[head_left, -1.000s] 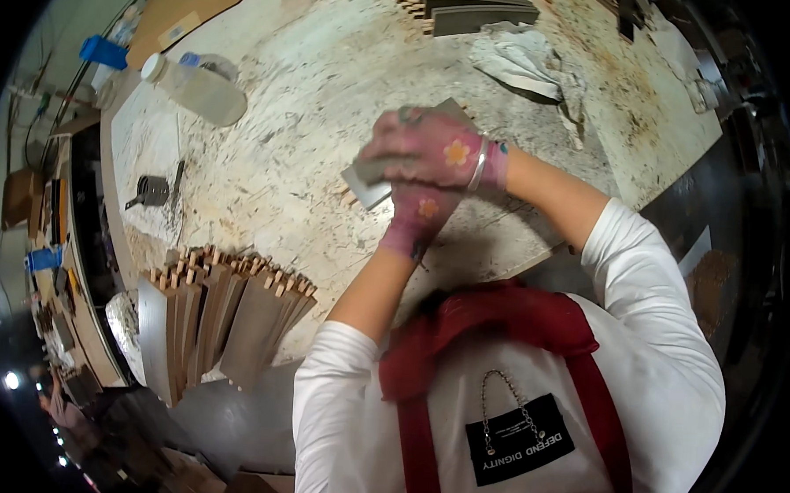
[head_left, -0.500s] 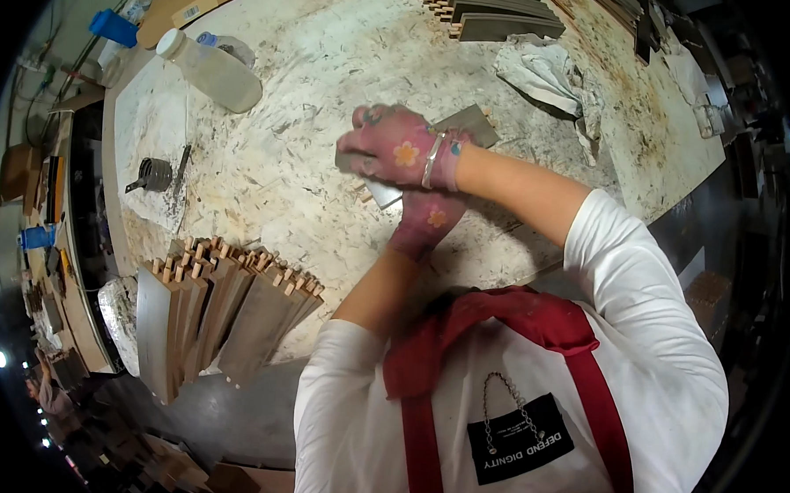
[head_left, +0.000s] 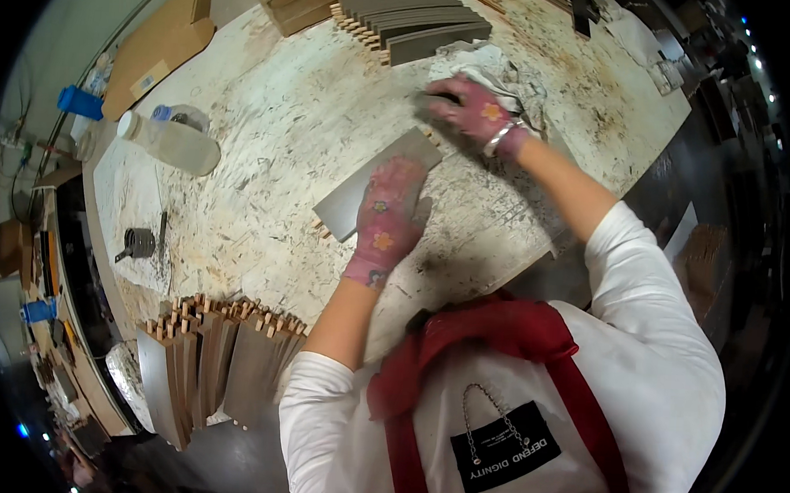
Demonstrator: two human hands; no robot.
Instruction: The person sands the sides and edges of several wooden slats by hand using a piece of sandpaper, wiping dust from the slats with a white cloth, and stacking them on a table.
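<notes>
A flat grey board [head_left: 348,200] lies slanted on the worktable, with small wooden dowels sticking out at its ends. My left hand [head_left: 391,209], in a pink flowered glove, rests flat on it with its fingers stretched out. Beyond the board's far right end is my right hand [head_left: 473,114], in a matching glove with a silvery band at the wrist. Its fingers are curled and somewhat blurred, beside a crumpled white cloth [head_left: 525,86]. Something dark shows at the right fingertips, too smeared to name.
Dowelled boards stand bunched at the near left [head_left: 204,370]; another stack [head_left: 414,23] lies at the far side. A cloudy plastic bottle [head_left: 175,146], a dark coil-shaped thing [head_left: 139,243] and a cardboard piece [head_left: 161,47] are on the left. The worktable's [head_left: 267,153] right edge slants away.
My hands were crossed over the board, the right above the left. Now the right has moved right toward the cloth, and the left lies uncovered on the board. The view has shifted.
</notes>
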